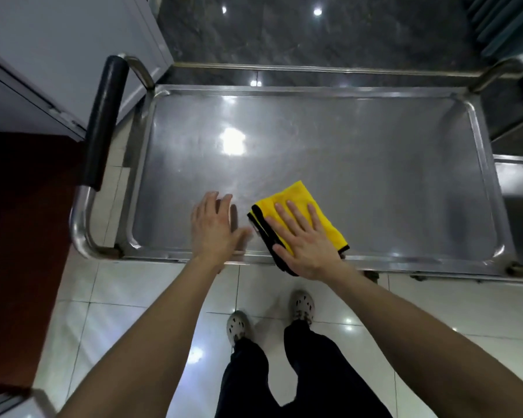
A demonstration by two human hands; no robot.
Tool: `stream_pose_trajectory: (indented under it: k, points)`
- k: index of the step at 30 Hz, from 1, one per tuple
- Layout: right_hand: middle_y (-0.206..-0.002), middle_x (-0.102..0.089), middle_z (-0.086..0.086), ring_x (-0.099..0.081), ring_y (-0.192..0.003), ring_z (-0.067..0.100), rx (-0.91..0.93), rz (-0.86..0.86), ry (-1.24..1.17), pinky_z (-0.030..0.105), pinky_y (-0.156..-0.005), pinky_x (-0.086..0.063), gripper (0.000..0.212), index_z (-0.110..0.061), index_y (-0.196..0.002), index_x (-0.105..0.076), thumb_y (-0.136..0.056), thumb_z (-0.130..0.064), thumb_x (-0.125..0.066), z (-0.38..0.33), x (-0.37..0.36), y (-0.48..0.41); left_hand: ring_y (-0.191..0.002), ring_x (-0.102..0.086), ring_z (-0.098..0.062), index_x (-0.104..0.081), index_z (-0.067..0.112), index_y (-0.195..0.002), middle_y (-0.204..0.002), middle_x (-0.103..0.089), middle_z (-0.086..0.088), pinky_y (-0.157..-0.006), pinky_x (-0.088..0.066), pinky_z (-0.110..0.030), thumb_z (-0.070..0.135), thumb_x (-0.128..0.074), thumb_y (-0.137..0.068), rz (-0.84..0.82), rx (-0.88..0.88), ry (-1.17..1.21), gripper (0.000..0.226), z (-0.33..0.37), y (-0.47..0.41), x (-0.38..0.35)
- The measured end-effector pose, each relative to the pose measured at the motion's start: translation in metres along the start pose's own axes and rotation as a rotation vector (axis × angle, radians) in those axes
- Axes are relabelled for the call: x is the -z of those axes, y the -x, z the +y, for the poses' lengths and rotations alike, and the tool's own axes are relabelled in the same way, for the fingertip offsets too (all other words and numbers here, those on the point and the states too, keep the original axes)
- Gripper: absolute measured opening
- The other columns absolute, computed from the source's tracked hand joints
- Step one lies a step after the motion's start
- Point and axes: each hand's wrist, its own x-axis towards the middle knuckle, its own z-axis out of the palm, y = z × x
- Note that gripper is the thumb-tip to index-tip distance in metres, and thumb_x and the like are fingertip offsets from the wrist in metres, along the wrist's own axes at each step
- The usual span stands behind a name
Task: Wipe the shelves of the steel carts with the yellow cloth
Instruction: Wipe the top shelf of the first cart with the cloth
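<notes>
A steel cart's top shelf (329, 146) fills the middle of the head view, shiny with light glare. A folded yellow cloth (296, 194) with a black edge lies on the shelf near its front rim. My right hand (305, 239) presses flat on the cloth, fingers straight and spread. My left hand (216, 227) hovers or rests on the bare shelf just left of the cloth, fingers straight, holding nothing; it is slightly blurred.
The cart's black-padded handle (103, 122) curves up at the left. A grey cabinet (58, 55) stands at the far left. A second steel cart (517, 176) adjoins on the right. Dark marble wall lies behind, white floor tiles and my feet (269, 321) below.
</notes>
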Motion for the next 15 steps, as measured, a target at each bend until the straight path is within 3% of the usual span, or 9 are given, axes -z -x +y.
stream_pose_trajectory:
  k: [3, 6, 10, 15]
  points:
    - [-0.18, 0.009, -0.001, 0.014, -0.165, 0.026, -0.041, -0.044, 0.054, 0.065, -0.129, -0.004, 0.069, -0.034, -0.171, 0.001, -0.112, -0.061, -0.023, -0.001, 0.004, 0.002, -0.164, -0.014, -0.035, -0.035, 0.026, -0.159, -0.174, -0.022, -0.015, -0.133, -0.017, -0.055, 0.059, -0.046, -0.107, 0.023, 0.041, -0.02, 0.063, -0.057, 0.02, -0.006]
    - [-0.179, 0.012, 0.0, 0.016, -0.165, 0.027, -0.132, -0.041, 0.045, 0.065, -0.129, -0.002, 0.069, -0.035, -0.171, 0.002, -0.112, -0.059, -0.025, -0.02, 0.004, -0.003, -0.168, 0.002, -0.032, -0.015, 0.032, -0.171, -0.181, -0.004, -0.012, -0.135, -0.008, -0.055, 0.065, -0.03, -0.109, -0.107, 0.088, -0.12, 0.072, -0.114, 0.029, -0.009]
    - [-0.178, 0.016, 0.001, 0.02, -0.163, 0.029, -0.19, -0.042, 0.011, 0.065, -0.128, 0.003, 0.068, -0.035, -0.171, 0.004, -0.112, -0.057, -0.022, -0.08, -0.002, -0.035, -0.168, 0.0, -0.031, -0.01, 0.037, -0.171, -0.181, -0.003, -0.01, -0.133, -0.019, -0.055, 0.071, -0.034, -0.106, -0.161, 0.063, -0.114, 0.077, -0.131, 0.023, -0.01]
    - [-0.179, 0.008, -0.001, 0.016, -0.165, 0.027, -0.028, -0.061, -0.026, 0.064, -0.129, 0.005, 0.066, -0.038, -0.171, -0.005, -0.111, -0.058, -0.023, -0.123, -0.002, -0.074, -0.164, -0.013, -0.034, -0.02, 0.037, -0.17, -0.179, -0.014, -0.013, -0.129, -0.027, -0.053, 0.074, -0.044, -0.1, -0.146, 0.04, -0.125, 0.082, -0.138, 0.019, -0.001]
